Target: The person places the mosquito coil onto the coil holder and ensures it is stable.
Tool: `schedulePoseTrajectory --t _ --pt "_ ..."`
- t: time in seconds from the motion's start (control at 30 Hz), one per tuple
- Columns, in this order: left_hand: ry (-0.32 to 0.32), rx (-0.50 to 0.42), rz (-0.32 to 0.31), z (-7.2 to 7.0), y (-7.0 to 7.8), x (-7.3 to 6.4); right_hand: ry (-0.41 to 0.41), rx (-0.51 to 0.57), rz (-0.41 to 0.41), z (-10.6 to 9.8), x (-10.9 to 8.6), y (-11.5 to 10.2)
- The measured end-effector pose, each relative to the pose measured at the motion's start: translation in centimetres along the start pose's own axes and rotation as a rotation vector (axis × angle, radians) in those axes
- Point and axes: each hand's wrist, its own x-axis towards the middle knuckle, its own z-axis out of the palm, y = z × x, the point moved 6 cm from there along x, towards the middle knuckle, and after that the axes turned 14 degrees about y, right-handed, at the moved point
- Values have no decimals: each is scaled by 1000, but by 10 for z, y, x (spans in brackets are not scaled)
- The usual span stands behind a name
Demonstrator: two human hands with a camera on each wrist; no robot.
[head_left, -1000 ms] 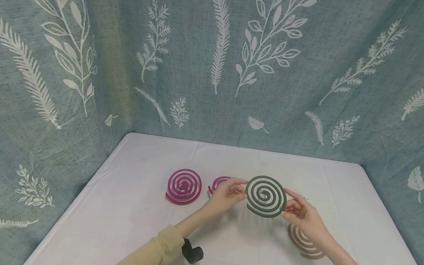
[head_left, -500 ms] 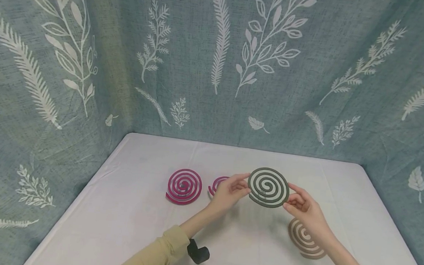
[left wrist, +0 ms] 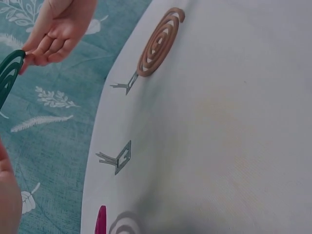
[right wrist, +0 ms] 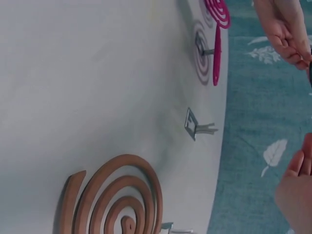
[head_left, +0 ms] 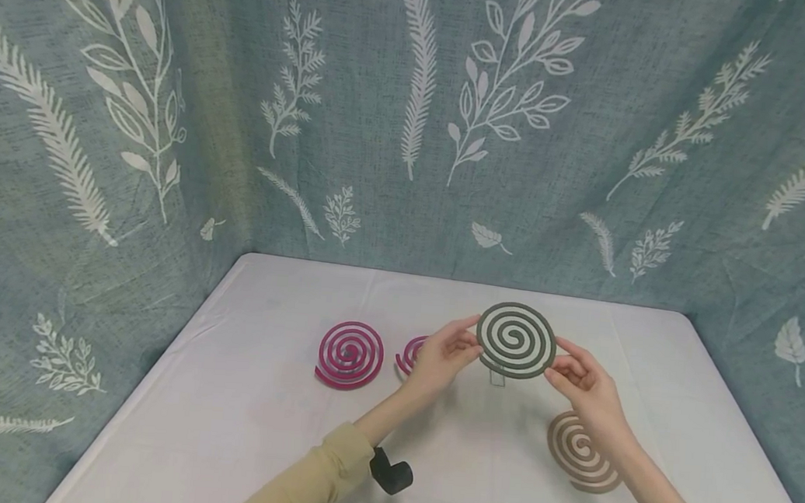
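A dark green mosquito coil [head_left: 515, 339] is held up above the table by both hands, one at each side. My left hand [head_left: 442, 357] pinches its left rim between thumb and fingers. On the right rim, my right hand [head_left: 592, 389] does the same. Below the coil a small metal coil stand [right wrist: 191, 125] stands on the table with its prongs upward, partly covered in the head view. Only the green coil's edge [left wrist: 10, 73] shows in the left wrist view.
Two magenta coils [head_left: 349, 353] sit raised on metal stands at the back left; my left hand partly covers the second [head_left: 408, 355]. A brown coil [head_left: 574, 450] lies at the right, a stand [left wrist: 130, 84] beside it. Patterned blue-green cloth [head_left: 404, 228] surrounds the white table.
Both hands have raised the green coil and shifted it slightly right and away from me. The metal stand beneath has come into sight, and more of the brown coil shows.
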Motion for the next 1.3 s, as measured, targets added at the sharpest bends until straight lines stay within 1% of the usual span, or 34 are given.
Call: schedulePoseTrajectory --t 0.1,0.23,0.33,0.43,0.6,0.77,0.9,1.0,1.07,1.17,1.23,1.3 --pt "4 -25 0 2 1 1 23 22 4 -1 2 0" --pt "20 -67 -4 7 -14 7 44 49 4 -2 4 -1" --pt "36 -71 -12 11 -27 12 54 70 12 -1 5 -1" --pt "51 -64 2 13 -32 13 61 86 29 -1 6 0" --pt "83 -49 2 17 -34 14 68 83 60 0 8 3" --pt "115 -42 -6 20 -37 14 57 80 89 1 12 9" --pt "125 -28 -19 21 -27 10 49 51 119 2 15 18" --pt "125 -6 -38 22 -22 7 42 26 142 3 16 27" --pt "129 10 -55 25 -32 8 38 13 163 4 17 33" --pt "154 36 -80 30 -51 10 31 4 195 5 17 41" --pt "172 51 -98 33 -66 11 28 17 217 6 18 45" --pt "187 60 -98 35 -73 11 22 41 238 7 18 49"
